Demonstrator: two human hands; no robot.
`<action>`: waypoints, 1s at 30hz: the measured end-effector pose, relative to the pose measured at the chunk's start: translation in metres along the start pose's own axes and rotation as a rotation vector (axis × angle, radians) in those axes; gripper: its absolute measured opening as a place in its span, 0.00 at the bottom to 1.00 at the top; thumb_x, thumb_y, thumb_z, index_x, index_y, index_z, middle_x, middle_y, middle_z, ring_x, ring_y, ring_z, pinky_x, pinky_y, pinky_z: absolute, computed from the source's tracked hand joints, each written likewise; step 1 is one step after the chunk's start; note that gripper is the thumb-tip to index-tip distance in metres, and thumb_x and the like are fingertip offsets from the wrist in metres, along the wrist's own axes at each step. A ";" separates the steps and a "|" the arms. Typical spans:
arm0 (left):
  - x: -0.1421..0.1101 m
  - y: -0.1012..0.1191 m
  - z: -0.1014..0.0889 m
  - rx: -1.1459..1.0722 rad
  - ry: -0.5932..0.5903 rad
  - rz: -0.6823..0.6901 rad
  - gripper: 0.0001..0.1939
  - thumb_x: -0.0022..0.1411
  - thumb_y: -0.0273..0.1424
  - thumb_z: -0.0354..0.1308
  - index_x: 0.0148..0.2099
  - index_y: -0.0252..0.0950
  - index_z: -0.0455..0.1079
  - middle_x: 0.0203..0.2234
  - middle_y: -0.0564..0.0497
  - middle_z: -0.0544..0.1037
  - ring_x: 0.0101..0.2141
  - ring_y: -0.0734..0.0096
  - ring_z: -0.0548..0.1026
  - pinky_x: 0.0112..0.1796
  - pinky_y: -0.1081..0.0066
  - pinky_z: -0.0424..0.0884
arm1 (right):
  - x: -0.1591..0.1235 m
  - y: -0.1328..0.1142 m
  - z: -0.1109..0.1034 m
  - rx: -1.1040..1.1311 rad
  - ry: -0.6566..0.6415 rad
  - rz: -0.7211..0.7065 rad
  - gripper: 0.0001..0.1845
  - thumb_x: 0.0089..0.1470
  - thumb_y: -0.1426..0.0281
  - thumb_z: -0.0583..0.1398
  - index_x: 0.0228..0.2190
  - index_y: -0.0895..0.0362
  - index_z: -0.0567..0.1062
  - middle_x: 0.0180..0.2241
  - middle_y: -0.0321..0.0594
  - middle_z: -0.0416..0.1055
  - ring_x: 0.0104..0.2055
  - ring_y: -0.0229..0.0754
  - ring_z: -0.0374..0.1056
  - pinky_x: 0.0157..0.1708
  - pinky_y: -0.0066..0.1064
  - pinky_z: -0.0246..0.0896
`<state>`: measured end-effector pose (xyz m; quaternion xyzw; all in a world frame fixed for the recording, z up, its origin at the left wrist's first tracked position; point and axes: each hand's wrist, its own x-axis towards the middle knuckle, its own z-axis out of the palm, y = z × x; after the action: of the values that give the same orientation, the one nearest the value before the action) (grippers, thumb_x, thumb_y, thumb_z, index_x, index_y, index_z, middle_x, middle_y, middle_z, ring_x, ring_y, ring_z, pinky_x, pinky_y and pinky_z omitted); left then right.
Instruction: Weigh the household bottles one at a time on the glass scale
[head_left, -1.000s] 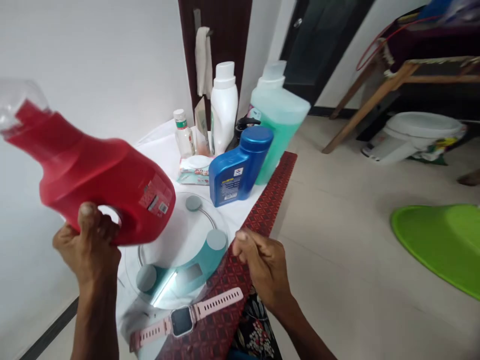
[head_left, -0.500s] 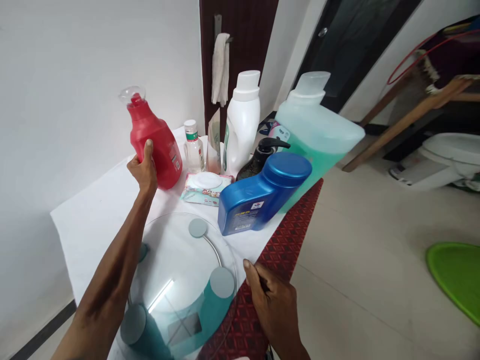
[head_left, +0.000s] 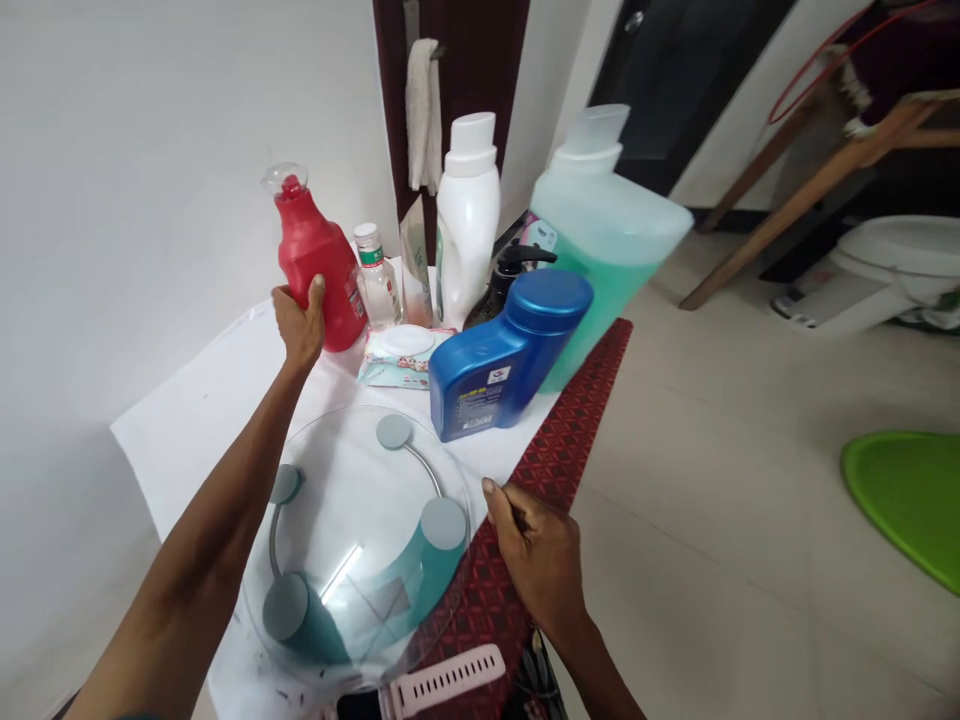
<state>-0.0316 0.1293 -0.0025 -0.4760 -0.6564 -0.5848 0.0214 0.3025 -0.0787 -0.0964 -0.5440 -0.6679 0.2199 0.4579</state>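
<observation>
Over the last second, the red bottle (head_left: 321, 265) has travelled from above the glass scale (head_left: 349, 515) to the far left part of the white cloth (head_left: 202, 410), where it now stands nearly upright with its clear cap (head_left: 286, 178) on top. The left hand (head_left: 300, 325) is closed around the handle side of the red bottle, thumb up against its body, with the forearm reaching across the left side of the scale.

Just to the right of the red bottle is a small clear bottle (head_left: 379, 288) with a white cap and a green band. Next come an upright pouch (head_left: 415, 265) and a white bottle (head_left: 474, 215). A pack of wipes (head_left: 396, 362) lies in front of them. Farther right, a black pump bottle (head_left: 510, 268) is partly hidden behind a blue bottle (head_left: 484, 375), and a large jug of green liquid (head_left: 604, 255) stands behind that.

Nearer the camera, the round scale lies partly over the red patterned cloth (head_left: 562, 450), with a pink-strapped smartwatch (head_left: 450, 682) at its near edge. The right hand (head_left: 540, 555) is curled into a loose fist above the patterned cloth, right of the scale. Beyond, a white towel (head_left: 424, 120) hangs from a door handle, and a lidded white bucket (head_left: 881, 275) sits on the floor.
</observation>
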 end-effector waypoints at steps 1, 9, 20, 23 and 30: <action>-0.012 0.008 -0.007 0.045 0.030 0.046 0.32 0.65 0.60 0.65 0.50 0.39 0.64 0.50 0.38 0.75 0.54 0.48 0.74 0.59 0.43 0.70 | 0.000 0.000 0.000 -0.001 -0.002 0.002 0.32 0.73 0.55 0.57 0.18 0.53 0.59 0.16 0.28 0.55 0.19 0.32 0.53 0.24 0.28 0.48; -0.129 0.094 -0.022 -0.251 -0.535 0.272 0.35 0.66 0.56 0.68 0.63 0.39 0.66 0.55 0.38 0.77 0.55 0.51 0.79 0.57 0.51 0.75 | 0.000 0.002 0.004 -0.003 -0.011 0.048 0.32 0.72 0.51 0.55 0.18 0.52 0.59 0.16 0.30 0.58 0.20 0.34 0.54 0.26 0.31 0.48; -0.160 0.121 0.005 -0.492 -0.587 -0.077 0.32 0.47 0.48 0.81 0.49 0.34 0.79 0.40 0.45 0.86 0.41 0.55 0.84 0.45 0.60 0.81 | 0.001 0.002 0.007 -0.020 -0.016 0.085 0.31 0.71 0.51 0.54 0.19 0.52 0.62 0.18 0.35 0.67 0.22 0.37 0.60 0.30 0.32 0.50; -0.155 0.135 -0.014 -0.557 -0.491 -0.085 0.32 0.47 0.49 0.81 0.47 0.35 0.78 0.39 0.45 0.86 0.41 0.55 0.84 0.44 0.59 0.82 | 0.002 0.001 0.006 -0.025 -0.032 0.083 0.30 0.72 0.52 0.53 0.19 0.52 0.64 0.19 0.36 0.71 0.22 0.37 0.63 0.30 0.32 0.51; -0.144 0.152 -0.119 -0.405 -0.261 0.023 0.31 0.48 0.47 0.81 0.48 0.35 0.79 0.40 0.47 0.85 0.40 0.58 0.83 0.43 0.60 0.83 | 0.002 0.000 0.004 0.004 -0.036 0.090 0.29 0.70 0.50 0.54 0.19 0.51 0.64 0.19 0.37 0.71 0.23 0.38 0.63 0.31 0.33 0.51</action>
<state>0.0828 -0.0721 0.0638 -0.5493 -0.5176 -0.6380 -0.1529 0.2988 -0.0757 -0.0971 -0.5686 -0.6503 0.2513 0.4367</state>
